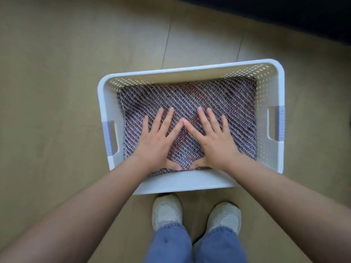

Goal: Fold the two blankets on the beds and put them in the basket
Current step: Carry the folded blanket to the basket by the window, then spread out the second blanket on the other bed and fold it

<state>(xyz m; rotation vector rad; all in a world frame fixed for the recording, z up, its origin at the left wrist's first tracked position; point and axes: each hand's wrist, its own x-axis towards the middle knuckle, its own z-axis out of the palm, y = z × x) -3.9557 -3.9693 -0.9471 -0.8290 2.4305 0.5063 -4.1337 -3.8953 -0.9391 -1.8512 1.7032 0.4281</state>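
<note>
A white perforated plastic basket (190, 70) with grey handle grips stands on the floor below me. Inside it lies a folded knitted blanket (209, 99) with a diagonal pattern of grey, blue and orange, filling the bottom. My left hand (157, 137) lies flat on the blanket with fingers straight and spread. My right hand (212, 135) lies flat beside it in the same way, and the two index fingertips nearly meet. Both thumbs sit near the basket's near wall. Whether another blanket lies underneath is hidden.
The basket sits on a tan tiled floor (57, 92). My two white shoes (167, 211) and blue jeans legs stand just behind the basket's near wall. A dark piece of furniture (303, 14) fills the top right corner.
</note>
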